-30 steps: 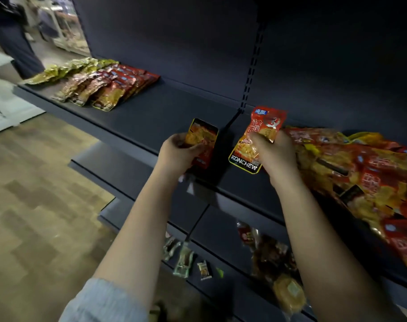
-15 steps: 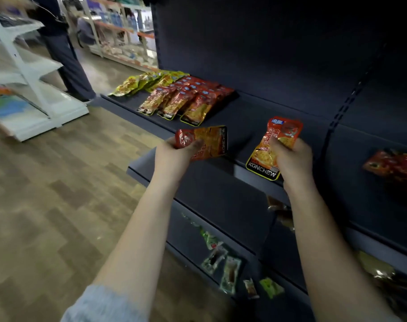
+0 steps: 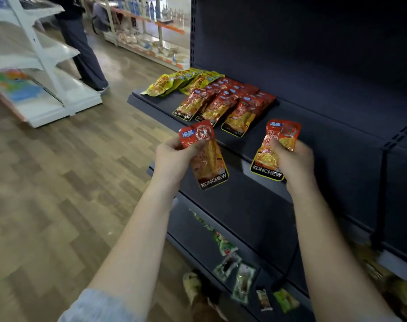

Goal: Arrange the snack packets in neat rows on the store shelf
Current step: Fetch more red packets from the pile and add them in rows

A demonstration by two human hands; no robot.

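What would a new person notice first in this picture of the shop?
Two hands in the middle each hold a red snack packet: the left hand grips one, the right hand another. Behind them, red packets and yellow packets lie in rows on the dark shelf.

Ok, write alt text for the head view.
Each hand, left hand and right hand, grips a red snack packet before a dark shelf holding rows of red packets and yellow packets.

Packet rows (image 3: pixel 223 101) lie on the shelf (image 3: pixel 302 133), at its left end. Left hand (image 3: pixel 174 159) and right hand (image 3: pixel 295 161) each hold a packet before the shelf edge, right of those rows. More packets (image 3: pixel 235 270) on a lower shelf
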